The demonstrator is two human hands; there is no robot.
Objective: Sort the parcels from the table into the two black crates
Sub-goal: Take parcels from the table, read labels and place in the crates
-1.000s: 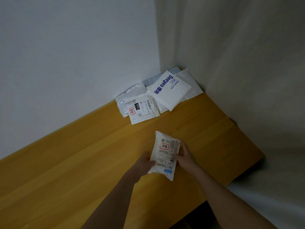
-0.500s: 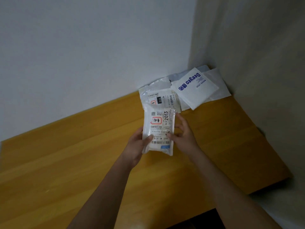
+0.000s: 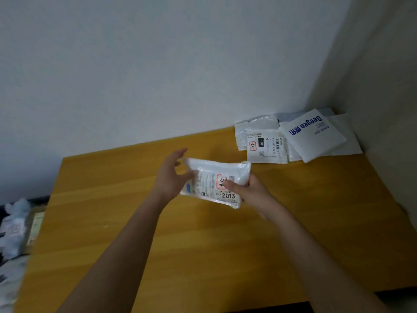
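A white parcel (image 3: 216,181) labelled 2013 lies sideways above the wooden table (image 3: 316,211), while more white parcels (image 3: 293,136) sit heaped in its far corner.

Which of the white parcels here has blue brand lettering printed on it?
The square white parcel atop the pile in the table's far right corner, reading "Deeyeo". The held parcel and the one beside the pile carry only shipping labels.

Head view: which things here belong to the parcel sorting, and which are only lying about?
Job:
- white plastic parcel labelled 2013, held in right hand; left hand at its end
- white plastic parcels piled in the corner

Lying about:
- yellow wooden table
- blurred white packages at left edge, role unclear
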